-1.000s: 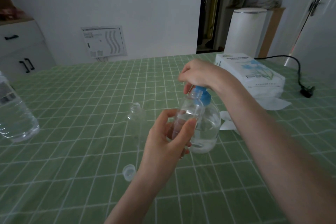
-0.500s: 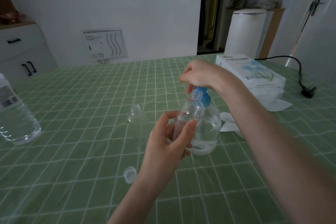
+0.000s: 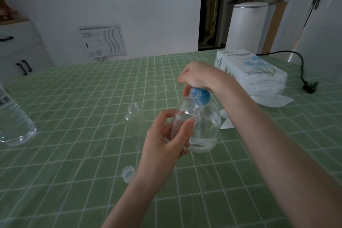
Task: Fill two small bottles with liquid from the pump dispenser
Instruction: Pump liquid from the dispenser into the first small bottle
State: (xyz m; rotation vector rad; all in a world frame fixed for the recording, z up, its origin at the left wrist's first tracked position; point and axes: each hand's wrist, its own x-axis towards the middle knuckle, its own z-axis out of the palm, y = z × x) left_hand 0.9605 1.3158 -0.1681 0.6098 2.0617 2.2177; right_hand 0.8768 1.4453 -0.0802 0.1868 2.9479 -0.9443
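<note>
Hardly anything has moved over the last second: both hands keep their places, and only the view has drifted a touch. The left hand grips a clear small bottle, thumb on the near side and fingers curled round the far side, holding it tilted with its open mouth up under the right hand. That hand lies on top of the blue pump head, fingers curled down over it — the nozzle itself is hidden beneath them. Below it, just behind the left hand's fingers, the pump dispenser stands on the green checked tablecloth, with clear liquid in its lower part.

To the left of the left hand, apart from it, the second small bottle stands upright and uncapped. A small clear cap lies on the cloth just beside the left wrist. Well off to that hand's left sits a large water bottle. Beyond the right forearm lies a tissue pack — a loose sheet spreads from under it — and further right a black plug.
</note>
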